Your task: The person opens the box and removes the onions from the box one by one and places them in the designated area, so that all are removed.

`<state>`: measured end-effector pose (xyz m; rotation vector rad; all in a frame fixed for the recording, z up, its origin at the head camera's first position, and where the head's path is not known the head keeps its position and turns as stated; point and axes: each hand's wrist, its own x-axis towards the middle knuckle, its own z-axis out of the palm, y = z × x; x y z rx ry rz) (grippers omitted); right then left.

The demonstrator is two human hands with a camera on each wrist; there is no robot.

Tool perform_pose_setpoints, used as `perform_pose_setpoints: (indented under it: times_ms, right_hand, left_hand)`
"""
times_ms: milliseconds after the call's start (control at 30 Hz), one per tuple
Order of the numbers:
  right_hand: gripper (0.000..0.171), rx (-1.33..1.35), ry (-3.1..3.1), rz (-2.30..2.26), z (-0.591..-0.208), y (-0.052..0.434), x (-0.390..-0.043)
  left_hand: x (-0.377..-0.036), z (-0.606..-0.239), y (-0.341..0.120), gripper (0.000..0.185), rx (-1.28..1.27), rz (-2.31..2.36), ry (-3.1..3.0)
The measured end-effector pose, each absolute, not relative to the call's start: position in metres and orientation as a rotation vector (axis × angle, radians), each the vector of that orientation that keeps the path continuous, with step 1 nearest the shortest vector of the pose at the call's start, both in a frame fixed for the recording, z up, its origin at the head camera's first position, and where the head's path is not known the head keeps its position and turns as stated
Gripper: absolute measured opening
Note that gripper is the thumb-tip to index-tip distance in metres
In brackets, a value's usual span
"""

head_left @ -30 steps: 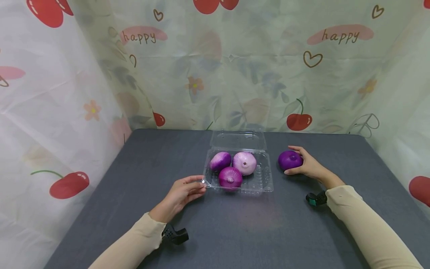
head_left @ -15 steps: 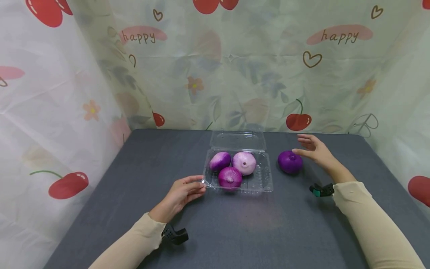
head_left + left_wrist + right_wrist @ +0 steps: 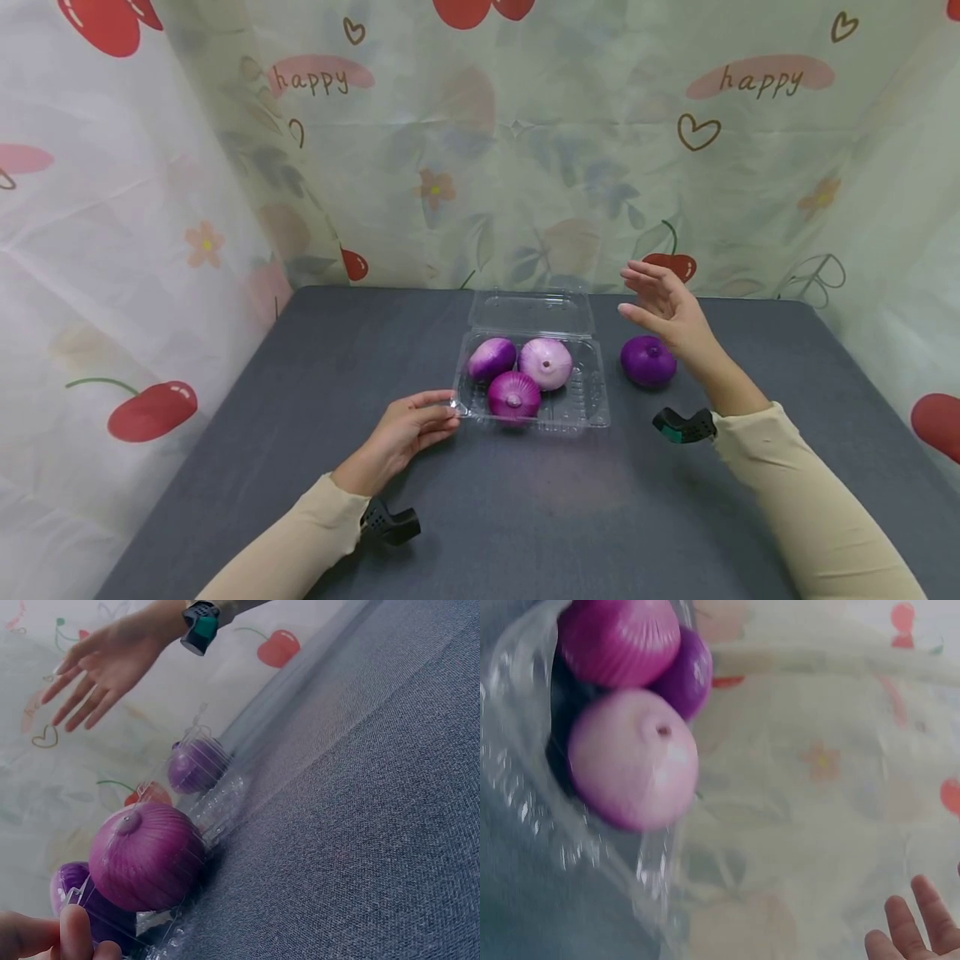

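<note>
Rising from beside the dark purple onion (image 3: 648,363), the right hand (image 3: 673,318) hovers above.

In their own wrist views, the left hand (image 3: 73,936) and right hand (image 3: 913,937) are cropped to a few fingers. A printed cherry (image 3: 681,265) is partly hidden behind the right hand (in the head view).

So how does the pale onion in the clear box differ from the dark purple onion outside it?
The pale onion is mostly whitish pink; the dark onion is deep purple. The pale onion sits in the clear box, while the dark onion rests directly on the table. Both are rounded, and neither is held.
</note>
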<state>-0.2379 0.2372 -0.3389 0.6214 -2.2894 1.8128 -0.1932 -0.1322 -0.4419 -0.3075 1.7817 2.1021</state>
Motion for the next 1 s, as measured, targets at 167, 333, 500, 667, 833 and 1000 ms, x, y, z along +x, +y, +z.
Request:
perform_pose_setpoints:
  times_ms: [167,333,500,667,833,1000]
  right_hand:
    - [0.056,0.724,-2.277,1.869,-0.347,0.211,-0.241]
    - [0.056,0.739,-2.416,1.85,-0.367,0.193,-0.249]
    - [0.056,0.688,-2.581,1.853,-0.389,0.185,-0.259]
    - [0.057,0.678,-2.678,1.824,-0.4,0.182,-0.265]
    - [0.059,0.708,-2.765,1.744,-0.404,0.18,-0.267]
    - [0.06,0.752,-2.829,1.645,-0.404,0.176,-0.267]
  left_hand:
    - [-0.193,-0.441,-0.133,0.036,-0.304,2.091,1.788]
    - [-0.193,-0.44,-0.132,0.036,-0.304,2.091,1.787]
    - [-0.193,-0.44,-0.132,0.036,-0.31,2.095,1.784]
    - [-0.194,-0.442,-0.132,0.036,-0.313,2.096,1.784]
    - [-0.193,-0.442,-0.132,0.035,-0.322,2.095,1.79]
    - [-0.192,-0.443,-0.132,0.035,-0.325,2.103,1.79]
